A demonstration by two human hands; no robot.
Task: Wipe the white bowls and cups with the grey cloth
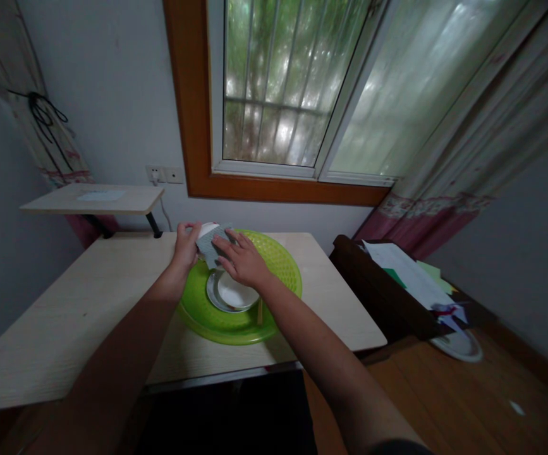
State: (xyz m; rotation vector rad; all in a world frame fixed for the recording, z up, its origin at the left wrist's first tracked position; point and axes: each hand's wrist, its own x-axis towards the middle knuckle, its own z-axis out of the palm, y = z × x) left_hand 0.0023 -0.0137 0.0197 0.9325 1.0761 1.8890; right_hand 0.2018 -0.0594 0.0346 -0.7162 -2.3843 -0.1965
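Observation:
Above the far left part of a green round basket (236, 338), my left hand (187, 245) grips the rim of a white dish (208, 229), mostly covered by a grey cloth (210, 248). I cannot tell whether it is a bowl or a plate. My right hand (244, 258) lies on the cloth, fingers stretched and spread, pressing it against the dish. Below the hands, a white bowl (236, 293) sits in a wider grey-white dish (213, 294) inside the basket. Beside them, right of the bowl, lie chopsticks (260, 313), partly hidden by my right forearm.
The basket stands on a pale wooden table (107, 309). At the back left is a small raised shelf (60, 197) with a paper on it. Right of the table, a dark brown piece of furniture (373, 284) carries papers (399, 278). A window and wall are behind.

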